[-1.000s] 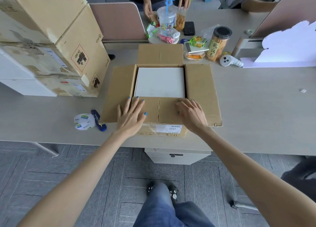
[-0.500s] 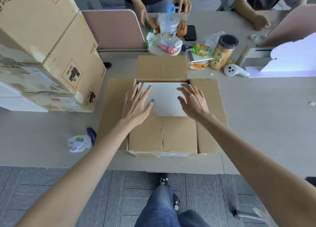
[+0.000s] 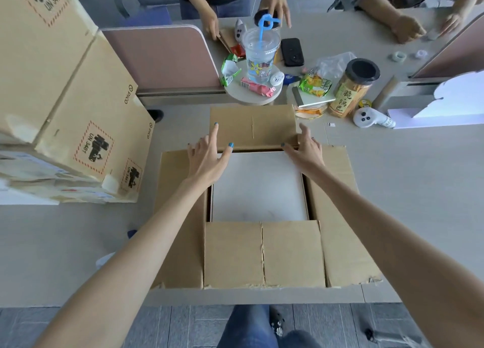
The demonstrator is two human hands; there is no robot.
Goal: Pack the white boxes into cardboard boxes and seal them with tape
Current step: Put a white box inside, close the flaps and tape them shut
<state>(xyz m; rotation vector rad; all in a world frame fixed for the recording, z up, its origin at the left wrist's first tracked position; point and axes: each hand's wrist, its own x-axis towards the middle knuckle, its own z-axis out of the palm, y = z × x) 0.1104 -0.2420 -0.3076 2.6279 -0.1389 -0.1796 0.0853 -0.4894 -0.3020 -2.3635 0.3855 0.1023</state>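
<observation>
An open cardboard box (image 3: 340, 216) sits on the desk in front of me with its four flaps spread outward. A white box (image 3: 259, 188) lies flat inside it. My left hand (image 3: 208, 155) reaches over the box's far left corner, fingers straight, the index fingertip on the far flap (image 3: 252, 126). My right hand (image 3: 305, 148) reaches to the far flap's right end, fingers spread and touching its edge. The near flap (image 3: 263, 253) lies flat toward me.
Stacked cardboard boxes (image 3: 65, 91) stand at the left. Beyond the box are a plastic cup with a blue straw (image 3: 260, 54), snack packets, a jar (image 3: 352, 88), a phone (image 3: 292, 52) and a white controller (image 3: 370, 118). Other people's hands work at the far desk.
Both my hands have moved from the near flap, across the white box, to the far flap. The view has shifted forward over the box.
</observation>
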